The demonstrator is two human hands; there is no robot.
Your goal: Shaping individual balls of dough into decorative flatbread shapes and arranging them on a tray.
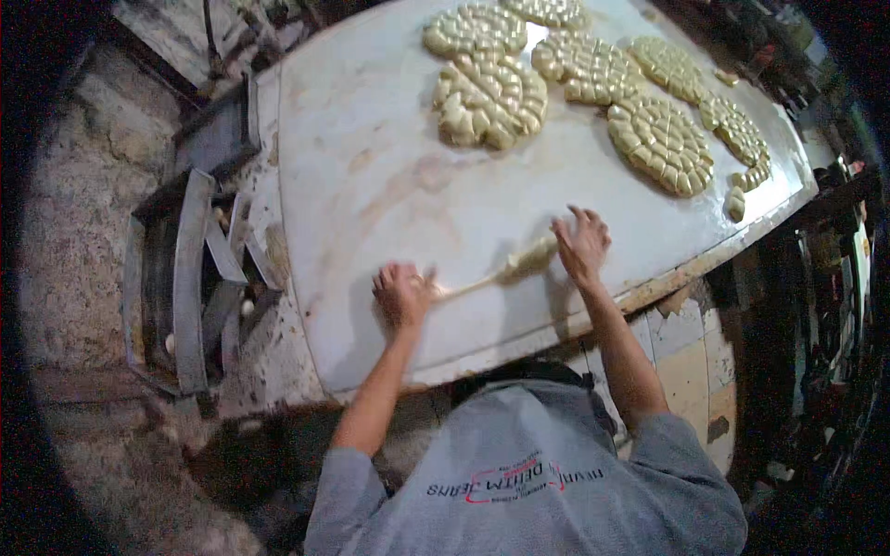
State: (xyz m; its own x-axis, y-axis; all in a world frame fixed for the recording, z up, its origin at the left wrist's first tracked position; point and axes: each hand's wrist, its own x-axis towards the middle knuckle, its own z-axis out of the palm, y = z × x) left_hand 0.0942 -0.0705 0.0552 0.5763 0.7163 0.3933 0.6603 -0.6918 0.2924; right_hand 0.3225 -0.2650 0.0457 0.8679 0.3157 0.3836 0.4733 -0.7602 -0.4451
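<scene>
The left hand (404, 295) appears to grasp the dough strip (528, 260) by its thin end; how the right hand (582, 248) holds the thick end is unclear. Even tension should prevent tearing. The strip is near the table's (357, 195) front edge, coiled rounds (660, 146) toward its far side.

The dough (528, 259) is pale yellow, the shirt (519, 445) grey.

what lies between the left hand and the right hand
In the head view, a piece of pale dough lies between the left hand and the right hand, thin toward the left and thicker toward the right.
</scene>
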